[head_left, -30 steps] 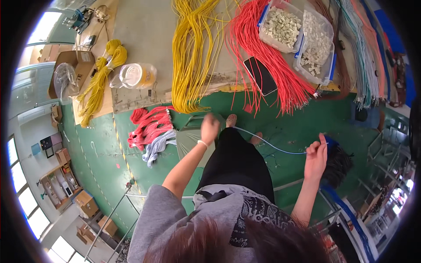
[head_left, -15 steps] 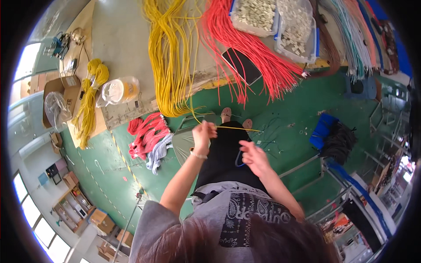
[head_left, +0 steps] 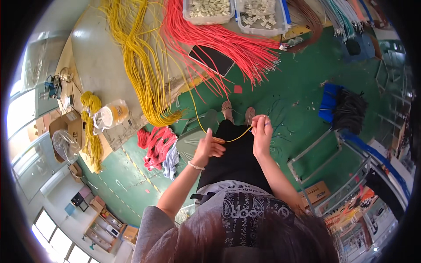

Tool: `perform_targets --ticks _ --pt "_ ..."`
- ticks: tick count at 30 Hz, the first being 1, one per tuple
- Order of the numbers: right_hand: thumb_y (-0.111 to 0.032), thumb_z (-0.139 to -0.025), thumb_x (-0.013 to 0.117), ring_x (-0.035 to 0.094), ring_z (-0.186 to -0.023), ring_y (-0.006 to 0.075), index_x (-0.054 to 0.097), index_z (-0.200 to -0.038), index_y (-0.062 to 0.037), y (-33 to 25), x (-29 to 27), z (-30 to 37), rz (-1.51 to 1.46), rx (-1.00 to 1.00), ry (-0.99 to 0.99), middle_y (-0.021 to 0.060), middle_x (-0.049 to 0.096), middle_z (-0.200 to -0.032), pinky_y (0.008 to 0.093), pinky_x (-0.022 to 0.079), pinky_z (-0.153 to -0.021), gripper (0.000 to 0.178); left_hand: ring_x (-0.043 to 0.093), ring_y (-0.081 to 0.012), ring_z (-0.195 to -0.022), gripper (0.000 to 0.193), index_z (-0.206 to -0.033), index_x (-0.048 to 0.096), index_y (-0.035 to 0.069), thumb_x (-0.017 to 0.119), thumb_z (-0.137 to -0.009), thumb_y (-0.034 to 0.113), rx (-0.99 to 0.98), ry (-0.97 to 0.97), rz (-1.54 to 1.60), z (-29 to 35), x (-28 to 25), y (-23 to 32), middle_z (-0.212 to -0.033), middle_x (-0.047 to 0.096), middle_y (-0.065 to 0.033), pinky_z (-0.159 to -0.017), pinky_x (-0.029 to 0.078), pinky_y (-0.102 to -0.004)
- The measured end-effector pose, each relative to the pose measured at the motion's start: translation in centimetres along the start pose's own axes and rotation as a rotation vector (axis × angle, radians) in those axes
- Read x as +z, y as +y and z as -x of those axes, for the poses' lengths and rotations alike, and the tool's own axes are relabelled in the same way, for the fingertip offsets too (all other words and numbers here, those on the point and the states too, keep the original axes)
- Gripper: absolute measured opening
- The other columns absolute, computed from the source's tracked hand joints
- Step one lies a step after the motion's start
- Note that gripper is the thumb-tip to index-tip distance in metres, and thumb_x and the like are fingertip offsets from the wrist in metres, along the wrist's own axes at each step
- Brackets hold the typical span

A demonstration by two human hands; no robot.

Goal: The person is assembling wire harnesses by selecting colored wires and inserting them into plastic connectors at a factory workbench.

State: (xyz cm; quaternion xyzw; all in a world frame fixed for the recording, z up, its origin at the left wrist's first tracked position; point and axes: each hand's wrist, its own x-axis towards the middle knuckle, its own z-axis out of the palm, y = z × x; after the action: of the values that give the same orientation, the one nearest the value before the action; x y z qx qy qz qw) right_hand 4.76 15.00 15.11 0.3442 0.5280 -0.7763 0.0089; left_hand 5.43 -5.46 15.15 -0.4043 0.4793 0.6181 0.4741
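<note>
A single yellow wire (head_left: pixel 196 109) runs down from the yellow wire bundle (head_left: pixel 142 83) on the table to my left hand (head_left: pixel 209 147). It passes through that hand, thumb raised and fingers loosely curled around it. From there the wire sags slightly across to my right hand (head_left: pixel 262 133), whose fingertips pinch it near its end. Whether a fitting sits on that end is too small to see. Both hands are in front of my black clothing, short of the table edge. A bundle of red wires (head_left: pixel 219 39) hangs over that edge, its tips pale.
A dark phone (head_left: pixel 212 60) lies by the red wires. Two clear bins (head_left: pixel 262 30) of small white connectors stand behind. At left are a plastic tub (head_left: pixel 115 115) and a carton (head_left: pixel 66 125). A green stool (head_left: pixel 188 142), red bundles (head_left: pixel 158 147) and a metal frame (head_left: pixel 313 153) surround me.
My right hand has risen, its fingers going from apart to pinching the wire. My left hand has lowered and its grip looks looser. The view has shifted, so the table appears further left.
</note>
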Motion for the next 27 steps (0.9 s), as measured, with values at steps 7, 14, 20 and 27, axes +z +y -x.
perform_targets --ticks 7,14,20,27 --pt "-0.026 -0.102 0.036 0.038 -0.056 0.0056 0.051 -0.086 -0.0052 -1.1 -2.5 0.5 0.040 -0.020 0.015 -0.0023 0.039 -0.062 0.0203 0.041 -0.059 0.031 0.059 -0.0350 -0.052 0.056 -0.055 0.062 0.005 0.052 -0.088 0.050 0.768 0.542 -1.762 1.6 4.1 11.2 -0.053 0.057 -0.0157 -0.053 0.047 -0.0427" --pt "-0.027 -0.102 0.037 0.025 -0.053 0.0007 0.055 -0.100 -0.0027 -0.4 -3.1 0.5 0.050 0.007 -0.119 -0.0081 0.029 -0.063 0.0190 0.021 -0.047 0.030 0.057 -0.0263 -0.090 0.015 -0.077 0.064 0.008 0.058 -0.081 0.022 1.353 0.165 -2.013 -5.3 5.4 15.3 -0.087 0.058 -0.0098 -0.070 0.047 -0.0368" --pt "-0.024 -0.102 0.037 0.025 -0.055 0.0011 0.057 -0.104 -0.0001 -1.3 -4.5 1.3 0.085 0.020 -0.109 -0.0076 0.030 -0.065 0.0187 0.022 -0.049 0.031 0.051 -0.0197 -0.100 0.013 -0.083 0.064 0.009 0.058 -0.075 0.018 1.332 -0.024 -2.442 -9.7 3.5 18.2 -0.095 0.054 -0.0044 -0.082 0.043 -0.0333" --pt "-0.024 -0.102 0.038 0.029 -0.057 0.0013 0.056 -0.118 0.0013 -2.1 -4.1 0.1 -0.073 0.040 -0.070 -0.0061 0.037 -0.070 0.0182 0.024 -0.050 0.035 0.058 -0.0228 -0.076 0.011 -0.085 0.063 0.007 0.068 -0.075 0.007 1.512 0.012 -1.484 -4.6 7.1 14.6 -0.084 0.059 -0.0073 -0.065 0.047 -0.0357"
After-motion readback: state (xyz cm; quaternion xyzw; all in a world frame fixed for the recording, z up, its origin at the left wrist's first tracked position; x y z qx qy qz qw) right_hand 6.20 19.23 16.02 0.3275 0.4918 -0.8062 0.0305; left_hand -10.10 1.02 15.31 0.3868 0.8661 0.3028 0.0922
